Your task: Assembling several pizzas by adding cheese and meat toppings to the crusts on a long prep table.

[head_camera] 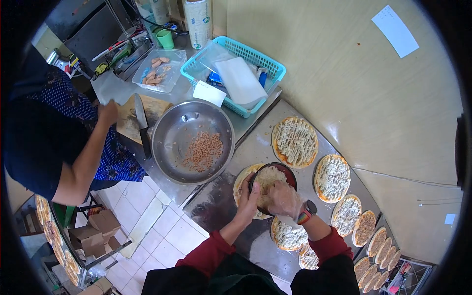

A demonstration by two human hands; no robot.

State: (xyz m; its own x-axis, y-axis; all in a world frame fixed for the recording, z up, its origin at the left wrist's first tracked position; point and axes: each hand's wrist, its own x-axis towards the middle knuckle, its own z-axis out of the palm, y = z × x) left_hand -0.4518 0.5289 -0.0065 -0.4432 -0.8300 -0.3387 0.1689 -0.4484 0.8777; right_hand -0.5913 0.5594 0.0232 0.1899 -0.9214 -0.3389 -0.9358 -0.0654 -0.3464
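Observation:
My left hand (pixel 250 202) grips the rim of a dark bowl (pixel 290 177) of pale shredded topping, probably cheese. Inside the bowl, my right hand (pixel 284 199), in a clear plastic glove, has its fingers in the shreds (pixel 270 177); whether they pinch any is hidden. The bowl is over a partly covered pizza (pixel 241 184) on the metal table (pixel 228 217). Just beyond lies a pizza with white drizzle (pixel 295 142), and more topped pizzas (pixel 332 178) run along the right. Another topped pizza (pixel 287 234) lies below my hands.
A large steel bowl (pixel 158 147) holds chopped brown pieces. Left of it, a knife (pixel 141 114) rests on a wooden cutting board (pixel 125 123), beside a co-worker's hand (pixel 108 112). Behind are a turquoise basket (pixel 276 68) and a clear container (pixel 177 57) with sausage pieces.

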